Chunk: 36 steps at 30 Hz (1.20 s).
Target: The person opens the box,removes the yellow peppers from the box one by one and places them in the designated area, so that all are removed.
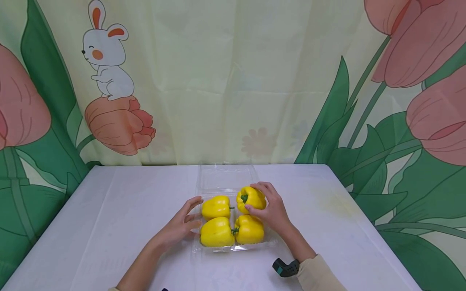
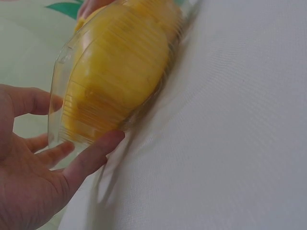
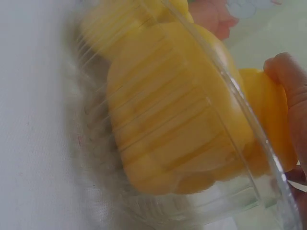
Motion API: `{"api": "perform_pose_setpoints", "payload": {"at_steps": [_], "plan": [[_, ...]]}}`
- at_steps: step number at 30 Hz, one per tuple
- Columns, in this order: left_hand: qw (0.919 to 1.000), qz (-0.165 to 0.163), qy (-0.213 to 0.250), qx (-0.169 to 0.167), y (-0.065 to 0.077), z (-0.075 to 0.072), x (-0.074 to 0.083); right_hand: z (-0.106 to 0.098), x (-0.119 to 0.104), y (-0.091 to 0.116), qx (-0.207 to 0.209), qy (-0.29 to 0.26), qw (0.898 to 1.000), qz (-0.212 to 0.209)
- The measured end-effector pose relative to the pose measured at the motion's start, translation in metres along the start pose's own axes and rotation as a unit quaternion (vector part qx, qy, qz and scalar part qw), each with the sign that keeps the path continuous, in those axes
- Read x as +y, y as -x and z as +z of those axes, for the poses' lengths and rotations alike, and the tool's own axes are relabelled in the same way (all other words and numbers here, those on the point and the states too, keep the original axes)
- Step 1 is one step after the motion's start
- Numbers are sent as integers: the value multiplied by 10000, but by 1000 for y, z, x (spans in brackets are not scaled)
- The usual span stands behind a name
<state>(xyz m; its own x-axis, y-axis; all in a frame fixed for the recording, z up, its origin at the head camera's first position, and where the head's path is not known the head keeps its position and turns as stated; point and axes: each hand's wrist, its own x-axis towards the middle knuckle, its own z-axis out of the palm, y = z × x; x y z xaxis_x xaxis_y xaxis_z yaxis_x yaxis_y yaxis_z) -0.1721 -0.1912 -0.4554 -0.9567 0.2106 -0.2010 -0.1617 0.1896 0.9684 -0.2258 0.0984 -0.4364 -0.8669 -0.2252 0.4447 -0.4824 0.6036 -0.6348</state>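
My right hand (image 1: 271, 206) grips a yellow bell pepper (image 1: 251, 199), its thumb on the near side and fingers over the far right side. That pepper sits tilted at the back right of a clear plastic container (image 1: 214, 249), its green stem facing left. Another yellow pepper (image 1: 217, 207) lies at the back left. In front lie a left pepper (image 1: 217, 232) and a right pepper (image 1: 249, 229), their stems meeting in the middle. Spread and loosely bent, the fingers of my left hand (image 1: 178, 226) rest at the container's left side. The left wrist view shows the thumb (image 2: 98, 151) by its ribbed wall.
The container's clear lid (image 1: 227, 178) lies folded back towards the far table edge. A white cloth covers the table (image 1: 120, 210). Behind it hangs a printed curtain (image 1: 204, 81) with a rabbit and tulips. A black device (image 1: 285, 267) is on the right wrist.
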Motion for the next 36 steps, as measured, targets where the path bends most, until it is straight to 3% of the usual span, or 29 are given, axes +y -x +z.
{"api": "perform_pose_setpoints", "payload": {"at_steps": [36], "plan": [[9998, 84, 131, -124, 3, 1, 3, -12, 0, 1, 223, 28, 9997, -94]]}}
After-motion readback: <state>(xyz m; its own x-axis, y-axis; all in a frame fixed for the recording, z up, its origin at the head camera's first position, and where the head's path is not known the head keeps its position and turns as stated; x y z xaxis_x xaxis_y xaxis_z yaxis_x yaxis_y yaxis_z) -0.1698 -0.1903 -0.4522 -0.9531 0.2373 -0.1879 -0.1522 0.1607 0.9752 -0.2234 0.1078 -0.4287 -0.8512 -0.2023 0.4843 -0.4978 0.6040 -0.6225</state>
